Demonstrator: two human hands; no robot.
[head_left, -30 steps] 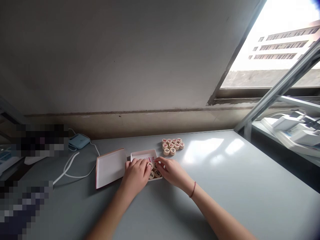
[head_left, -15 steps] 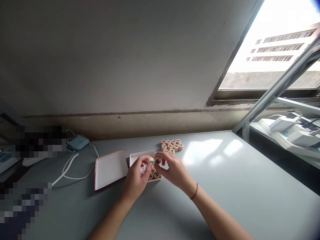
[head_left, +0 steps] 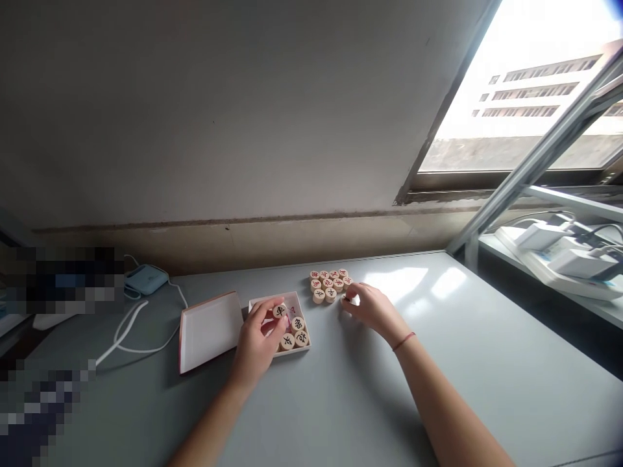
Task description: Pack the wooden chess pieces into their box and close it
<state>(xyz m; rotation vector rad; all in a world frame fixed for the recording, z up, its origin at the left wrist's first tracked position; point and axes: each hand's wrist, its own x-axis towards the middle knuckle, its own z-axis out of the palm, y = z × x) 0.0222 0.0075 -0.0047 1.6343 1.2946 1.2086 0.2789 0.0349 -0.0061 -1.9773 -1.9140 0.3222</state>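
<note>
My left hand [head_left: 257, 331] pinches a round Chinese chess piece [head_left: 280, 311] with a black character, held over the white box [head_left: 304, 310]. Several more black-lettered pieces lie in that box, among them one at the near right corner [head_left: 301, 338]. To the right, my right hand [head_left: 367, 308] has its fingers closed around another chess piece [head_left: 346, 299], mostly hidden by the fingertips. It is just beside a group of pieces set in rows on the table, red-lettered ones [head_left: 328, 283] behind and black-lettered ones [head_left: 330, 295] in front.
The box lid [head_left: 210, 332] lies inside up, left of the box. Farther left are a light blue device [head_left: 146, 279] and a white cable [head_left: 124, 334]. A wall backs the table [head_left: 311, 415]; a metal shelf post [head_left: 525, 155] and power adapters [head_left: 567, 250] stand at right.
My right hand has moved from above the box to the right, beside the rows, with a chess piece. My left hand stays over the box, its piece now turned to show its character.
</note>
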